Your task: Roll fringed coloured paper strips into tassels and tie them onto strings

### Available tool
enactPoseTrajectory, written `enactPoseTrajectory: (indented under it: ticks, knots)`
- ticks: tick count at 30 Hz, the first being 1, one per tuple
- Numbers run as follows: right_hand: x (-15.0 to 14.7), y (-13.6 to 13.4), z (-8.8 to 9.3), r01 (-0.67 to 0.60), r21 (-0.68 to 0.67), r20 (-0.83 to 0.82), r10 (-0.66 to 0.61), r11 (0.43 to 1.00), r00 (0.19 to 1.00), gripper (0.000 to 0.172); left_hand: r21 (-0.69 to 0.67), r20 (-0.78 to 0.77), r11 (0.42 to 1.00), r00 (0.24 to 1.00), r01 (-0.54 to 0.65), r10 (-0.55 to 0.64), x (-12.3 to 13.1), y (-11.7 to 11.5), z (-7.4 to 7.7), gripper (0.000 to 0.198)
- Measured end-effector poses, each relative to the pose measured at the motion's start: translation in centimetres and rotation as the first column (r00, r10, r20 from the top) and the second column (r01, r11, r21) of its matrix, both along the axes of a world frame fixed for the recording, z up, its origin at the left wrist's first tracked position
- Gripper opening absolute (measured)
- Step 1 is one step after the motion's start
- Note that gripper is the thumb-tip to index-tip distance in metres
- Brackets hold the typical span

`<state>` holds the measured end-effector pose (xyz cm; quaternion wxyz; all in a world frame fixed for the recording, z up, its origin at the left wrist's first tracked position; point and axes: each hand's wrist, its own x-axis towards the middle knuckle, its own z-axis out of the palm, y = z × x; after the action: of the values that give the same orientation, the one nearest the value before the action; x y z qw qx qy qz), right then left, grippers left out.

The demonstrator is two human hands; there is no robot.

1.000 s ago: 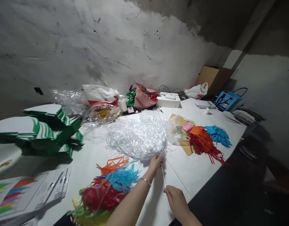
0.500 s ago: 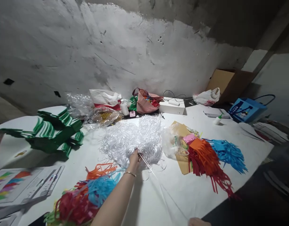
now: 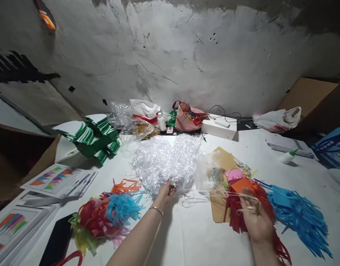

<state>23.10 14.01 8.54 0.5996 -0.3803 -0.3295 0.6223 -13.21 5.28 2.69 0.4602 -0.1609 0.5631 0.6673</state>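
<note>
A large tangled heap of glossy white string (image 3: 167, 159) lies in the middle of the white table. My left hand (image 3: 166, 190), with a bangle on the wrist, is at the heap's near edge, its fingers closed on strands. From there a length of string stretches right to my right hand (image 3: 255, 218). That hand is raised over red and orange fringed paper strips (image 3: 239, 195); string loops around its fingers, which are partly blurred by motion.
Blue fringed strips (image 3: 297, 214) lie at right, a mixed colourful bundle (image 3: 103, 218) at left. Green-edged paper stacks (image 3: 95, 138), printed sheets (image 3: 59, 181), a white box (image 3: 219, 127), a pink bag (image 3: 186, 118) and a glue bottle (image 3: 287, 157) surround the heap.
My right hand has risen from the bottom edge to above the red strips, with string around its fingers. My left hand stays at the heap. The camera view has shifted left.
</note>
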Motion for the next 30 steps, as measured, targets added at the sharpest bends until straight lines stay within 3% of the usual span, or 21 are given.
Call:
enactPoseTrajectory:
  ticks: [1, 3, 6, 7, 8, 9, 12, 15, 18, 22, 25, 28, 30]
  knots:
    - [-2.1, 0.5, 0.7, -0.047, 0.010, -0.105, 0.047, 0.999, 0.993, 0.023, 0.004, 0.009, 1.000, 1.000, 0.011, -0.011, -0.1, -0.2, 0.1, 0.022]
    - [-5.8, 1.1, 1.4, -0.194, 0.015, -0.144, 0.194, 0.981, 0.970, 0.022, 0.017, 0.027, 0.999, 0.999, 0.028, -0.029, -0.4, -0.5, 0.3, 0.023]
    - [-11.2, 0.3, 0.7, -0.437, -0.015, 0.192, 0.432, 0.899, 0.881, 0.027, 0.046, 0.058, 0.998, 0.997, 0.049, -0.051, -0.5, -0.9, 0.4, 0.023]
    - [-13.1, -0.4, 0.0, -0.525, -0.007, 0.380, 0.487, 0.851, 0.786, 0.027, 0.057, 0.069, 0.997, 0.996, 0.055, -0.059, -0.6, -0.9, 0.4, 0.024]
    - [-15.1, -1.2, -0.8, -0.600, 0.014, 0.558, 0.491, 0.800, 0.668, 0.030, 0.068, 0.081, 0.996, 0.994, 0.062, -0.067, -0.6, -1.0, 0.3, 0.024]
    - [-17.1, -2.1, -1.7, -0.634, 0.018, 0.610, 0.494, 0.773, 0.619, 0.029, 0.077, 0.093, 0.995, 0.993, 0.069, -0.076, -0.7, -1.0, 0.2, 0.024]
    - [-22.1, -4.5, -4.2, -0.664, 0.024, 0.702, 0.460, 0.747, 0.543, 0.024, 0.109, 0.129, 0.991, 0.987, 0.084, -0.098, -0.9, -1.0, -0.2, 0.024]
    - [-24.7, -5.8, -5.9, -0.673, 0.007, 0.780, 0.417, 0.740, 0.466, 0.021, 0.136, 0.155, 0.988, 0.983, 0.075, -0.096, -1.3, -1.2, -0.6, 0.024]
    - [-24.8, -6.3, -6.5, -0.701, -0.013, 0.838, 0.390, 0.713, 0.381, 0.027, 0.161, 0.182, 0.985, 0.980, 0.056, -0.085, -1.4, -1.4, -0.6, 0.024]
    - [-22.9, -7.7, -5.3, -0.761, -0.006, 0.887, 0.354, 0.648, 0.295, 0.038, 0.211, 0.224, 0.977, 0.971, 0.037, -0.085, -1.3, -0.6, -0.4, 0.020]
    - [-19.9, -10.2, -4.5, -0.845, -0.004, 0.921, 0.330, 0.535, 0.204, 0.038, 0.229, 0.238, 0.973, 0.970, -0.013, -0.043, -2.4, 1.0, 0.0, 0.016]
    - [-14.9, -12.6, -5.8, -0.936, -0.156, 0.960, 0.273, 0.314, -0.068, 0.029, 0.223, 0.243, 0.971, 0.970, -0.087, 0.031, -4.6, 2.9, 0.4, 0.015]
    - [-10.7, -13.4, -7.6, -0.872, -0.384, 0.909, 0.290, 0.305, -0.299, 0.024, 0.210, 0.256, 0.972, 0.965, -0.108, 0.052, -5.9, 3.6, 0.6, 0.016]
